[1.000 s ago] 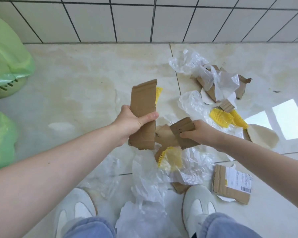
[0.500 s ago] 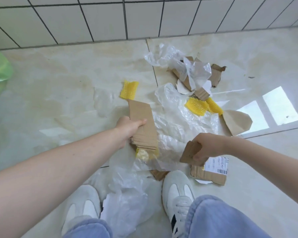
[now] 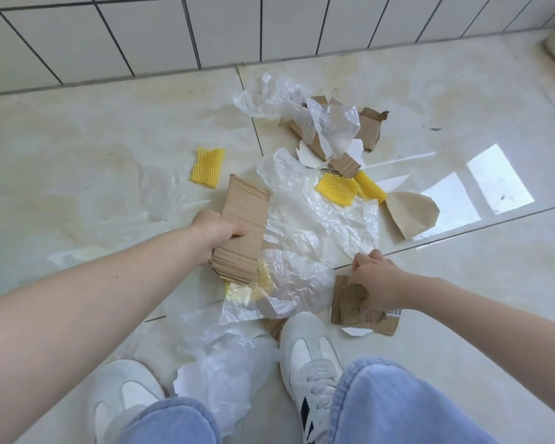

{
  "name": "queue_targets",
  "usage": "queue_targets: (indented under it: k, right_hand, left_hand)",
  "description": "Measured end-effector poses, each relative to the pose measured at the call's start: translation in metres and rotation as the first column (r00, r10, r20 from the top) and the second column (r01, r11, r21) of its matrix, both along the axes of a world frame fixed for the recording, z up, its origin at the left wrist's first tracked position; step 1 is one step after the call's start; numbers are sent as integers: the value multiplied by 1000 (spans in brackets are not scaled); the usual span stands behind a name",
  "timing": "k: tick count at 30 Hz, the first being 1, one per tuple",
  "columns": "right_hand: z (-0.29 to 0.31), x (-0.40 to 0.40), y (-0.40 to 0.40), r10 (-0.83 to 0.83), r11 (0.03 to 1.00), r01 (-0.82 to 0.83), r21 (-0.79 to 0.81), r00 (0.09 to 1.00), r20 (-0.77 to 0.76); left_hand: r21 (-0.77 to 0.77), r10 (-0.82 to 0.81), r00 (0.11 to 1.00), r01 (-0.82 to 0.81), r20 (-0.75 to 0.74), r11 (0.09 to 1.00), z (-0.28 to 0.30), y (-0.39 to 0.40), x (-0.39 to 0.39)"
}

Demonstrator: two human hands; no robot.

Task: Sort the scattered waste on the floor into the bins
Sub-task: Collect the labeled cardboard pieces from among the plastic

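My left hand (image 3: pixel 217 232) grips a stack of brown cardboard strips (image 3: pixel 242 229) just above the floor at centre. My right hand (image 3: pixel 377 282) holds a torn cardboard scrap (image 3: pixel 350 301) and presses down on a labelled cardboard piece (image 3: pixel 362 320) lying by my right shoe. Clear crumpled plastic film (image 3: pixel 314 219) spreads between the hands. Yellow foam nets lie at left (image 3: pixel 207 167) and by the pile (image 3: pixel 337 189); another shows under the film (image 3: pixel 249 286). More cardboard and plastic are heaped near the wall (image 3: pixel 330 133). No bin is in view.
My two white shoes (image 3: pixel 308 350) stand in the plastic at the bottom. A beige paper piece (image 3: pixel 410 214) lies right of the film. A white tiled wall (image 3: pixel 205 30) runs along the back. Thin clear film (image 3: pixel 161 195) lies on the floor at left.
The view swung right, and the green bins left the frame. My right hand dropped with its scrap onto the labelled cardboard. My left hand stayed low with the cardboard stack.
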State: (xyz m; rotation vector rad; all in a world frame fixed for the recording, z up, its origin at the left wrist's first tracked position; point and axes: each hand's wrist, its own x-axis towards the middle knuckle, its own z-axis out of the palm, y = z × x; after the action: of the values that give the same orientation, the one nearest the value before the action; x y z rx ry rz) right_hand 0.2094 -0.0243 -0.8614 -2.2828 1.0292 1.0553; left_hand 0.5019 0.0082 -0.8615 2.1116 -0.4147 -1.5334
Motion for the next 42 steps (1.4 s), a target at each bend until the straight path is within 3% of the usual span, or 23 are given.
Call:
queue_targets:
  k: [3, 11, 13, 18, 22, 24, 26, 28, 34, 37, 42]
  right_hand:
    - [7, 4, -6, -20, 1000, 20, -2, 999, 27]
    - [59, 34, -46, -330, 925, 374, -67, 878, 348]
    - [65, 42, -51, -416, 881, 473, -26, 799, 434]
    - [71, 58, -56, -668, 693, 688, 216, 500, 551]
    - [69, 70, -57, -723, 639, 706, 304, 417, 551]
    - [70, 76, -53, -672, 708, 650, 275, 501, 545]
    - [66, 79, -48, -513, 843, 520, 136, 704, 492]
    - [57, 77, -42, -419, 904, 416, 95, 821, 388]
    - [33, 51, -28, -268, 962, 259, 82, 956, 121]
    - [19, 35, -21, -240, 968, 228, 105, 963, 125]
    - [-3, 20, -20, -164, 986, 165, 8, 971, 172]
  left_hand:
    - [-11, -19, 999, 19, -33, 1000, 8, -4, 9]
    - [-177, 38, 997, -25, 69, 984, 49, -20, 46]
    - [-202, 25, 994, -3, 110, 979, 57, -20, 55]
    - [-251, 28, 996, -6, 86, 968, 71, -13, 73]
    - [-285, 83, 995, -63, 58, 957, 79, -6, 87]
    - [-308, 102, 993, -80, 54, 948, 82, -1, 92]
    - [-336, 113, 992, -90, 50, 938, 84, 5, 96]
    - [-366, 147, 989, -126, 31, 922, 85, 11, 98]
    - [-434, 302, 953, -281, -22, 856, 79, 21, 103]
    - [-472, 378, 926, -324, 21, 820, 77, 20, 107]
    - [-469, 413, 911, -365, -1, 804, 74, 16, 105]
